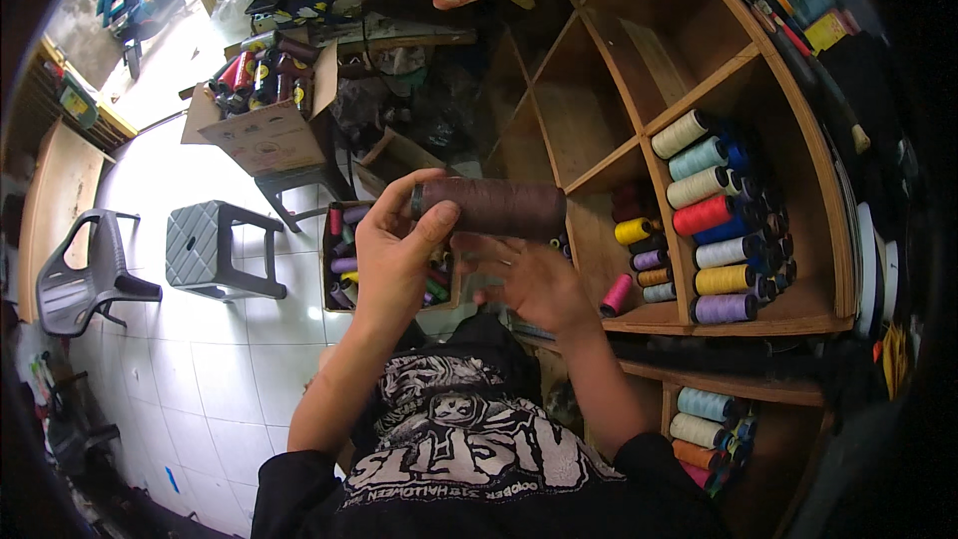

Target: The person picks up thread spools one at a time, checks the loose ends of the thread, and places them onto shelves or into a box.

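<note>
A large dark brown spool of thread (504, 208) lies level in my left hand (392, 238), its left end gripped between thumb and fingers. Just below and right of it, my right hand (547, 291) is slightly blurred, with fingers spread and nothing seen in them. Behind my left wrist a box (327, 258) of coloured thread spools is partly hidden. To my right, a wooden shelf (639, 152) has compartments with spools lying in stacks, among them a red spool (703, 215) and a lilac spool (725, 308). A pink spool (617, 294) leans in the neighbouring compartment.
An open cardboard box (264, 140) full of spools rests on a dark stool at the upper left. A grey plastic stool (205, 245) and a grey armchair (88, 274) stand on the white tiled floor (225, 369). More spools (699, 429) fill a lower compartment.
</note>
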Available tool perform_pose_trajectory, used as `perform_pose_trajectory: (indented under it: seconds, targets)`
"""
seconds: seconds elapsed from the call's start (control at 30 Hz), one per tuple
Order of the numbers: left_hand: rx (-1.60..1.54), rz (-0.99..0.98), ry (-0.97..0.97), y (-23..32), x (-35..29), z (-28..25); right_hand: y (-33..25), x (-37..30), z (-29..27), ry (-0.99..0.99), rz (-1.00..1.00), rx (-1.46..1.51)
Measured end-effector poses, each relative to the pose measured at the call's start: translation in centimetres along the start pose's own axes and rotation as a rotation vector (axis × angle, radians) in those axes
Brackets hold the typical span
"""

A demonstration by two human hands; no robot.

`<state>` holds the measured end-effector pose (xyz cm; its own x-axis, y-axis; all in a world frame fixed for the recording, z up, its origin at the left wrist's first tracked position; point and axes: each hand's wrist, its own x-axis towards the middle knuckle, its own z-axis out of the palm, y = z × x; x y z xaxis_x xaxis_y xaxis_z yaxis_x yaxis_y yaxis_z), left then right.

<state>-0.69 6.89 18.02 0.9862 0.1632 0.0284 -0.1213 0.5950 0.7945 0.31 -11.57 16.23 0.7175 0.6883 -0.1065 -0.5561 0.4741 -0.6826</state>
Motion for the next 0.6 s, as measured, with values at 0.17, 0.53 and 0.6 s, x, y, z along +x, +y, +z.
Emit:
perform_pose_trajectory:
  seconds: [0.17, 0.53, 0.6]
  targets:
    - [0.016, 0.022, 0.070, -0.1, 0.0, 0.0, 1.2, 1.3, 2.7, 0.171, -0.155, -0.498]
    - [0.203, 0.192, 0.210, 0.5, 0.1, -0.4, 1.2, -0.9, 6.9, 0.284, -0.617, -1.261]
    - [0.235, 0.193, 0.255, 0.5, 0.6, -1.1, 1.1, -1.1, 7.0, 0.200, -0.630, -1.326]
